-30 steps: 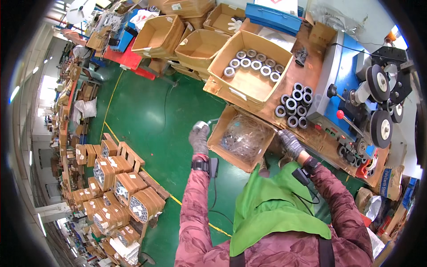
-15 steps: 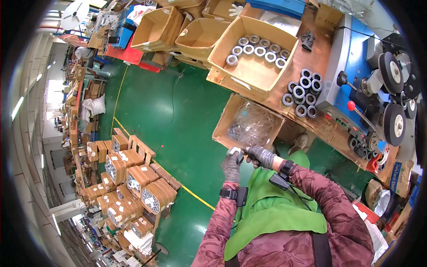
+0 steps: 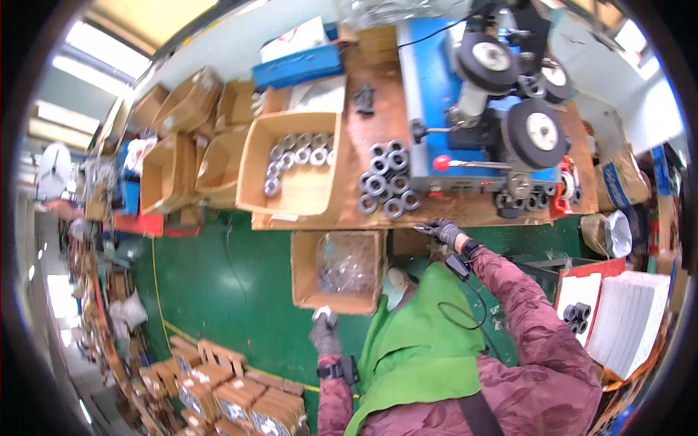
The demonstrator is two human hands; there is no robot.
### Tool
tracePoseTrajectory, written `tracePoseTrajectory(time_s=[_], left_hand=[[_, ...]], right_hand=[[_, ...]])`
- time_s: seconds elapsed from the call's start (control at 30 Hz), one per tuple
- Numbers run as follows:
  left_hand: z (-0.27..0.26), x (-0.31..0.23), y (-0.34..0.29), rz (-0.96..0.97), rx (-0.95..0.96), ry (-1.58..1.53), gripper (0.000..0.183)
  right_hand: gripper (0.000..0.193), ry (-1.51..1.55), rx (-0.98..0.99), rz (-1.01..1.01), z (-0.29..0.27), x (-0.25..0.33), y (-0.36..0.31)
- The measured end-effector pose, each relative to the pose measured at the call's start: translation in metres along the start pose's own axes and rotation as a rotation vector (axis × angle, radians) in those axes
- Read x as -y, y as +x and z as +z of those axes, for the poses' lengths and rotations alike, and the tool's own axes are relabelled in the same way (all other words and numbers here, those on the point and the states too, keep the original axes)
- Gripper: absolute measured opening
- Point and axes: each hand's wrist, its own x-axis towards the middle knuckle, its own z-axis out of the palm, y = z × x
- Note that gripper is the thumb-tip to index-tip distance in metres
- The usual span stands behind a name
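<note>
My left hand (image 3: 325, 338), in a grey glove, is closed around a shiny metal ring (image 3: 323, 314) just below the near edge of a cardboard box (image 3: 337, 301) with crumpled clear plastic inside. Only the ring's bright top shows. At the front edge of the workbench (image 3: 349, 218), my gloved right hand (image 3: 445, 232) is closed on a slim, dark tool (image 3: 422, 228) whose kind I cannot make out. Beyond it, several dark metal rings (image 3: 385, 180) are stacked on the bench. More rings (image 3: 302, 155) stand in an open carton (image 3: 247, 174) to their left.
A blue machine with black wheels (image 3: 534, 134) occupies the bench's right side. Empty cartons (image 3: 163, 174) stand at the far left, packed boxes (image 3: 233, 400) at the lower left. A white stack (image 3: 629, 320) and black rings (image 3: 576, 317) are at right.
The view has turned to the right. My hands have parted: the right one with the tool has reached out to the bench edge, while the left, still holding the ring, is lower left.
</note>
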Motion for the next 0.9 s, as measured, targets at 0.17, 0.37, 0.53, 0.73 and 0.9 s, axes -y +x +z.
tracePoseTrajectory(time_s=[0.17,0.37,0.53,0.73,0.9], left_hand=[[0.023,-0.003,0.018,-0.044,0.039,0.128,0.033],[0.061,-0.001,0.022,0.009,0.295,0.284,0.034],[0.107,0.022,0.023,-0.020,0.562,0.328,0.039],[0.152,0.039,-0.005,-0.025,0.508,0.338,0.036],[0.170,0.059,-0.027,0.000,0.569,0.426,0.035]], right_hand=[[0.030,-0.612,-0.445,0.020,-0.116,-0.108,0.042],[0.035,-0.050,-0.900,0.001,-0.158,-0.160,-0.043],[0.039,-0.466,-0.879,0.356,-0.210,-0.130,-0.185],[0.028,-0.863,-0.960,0.338,-0.278,-0.135,-0.218],[0.027,-0.656,-0.992,0.128,-0.304,-0.143,-0.191]])
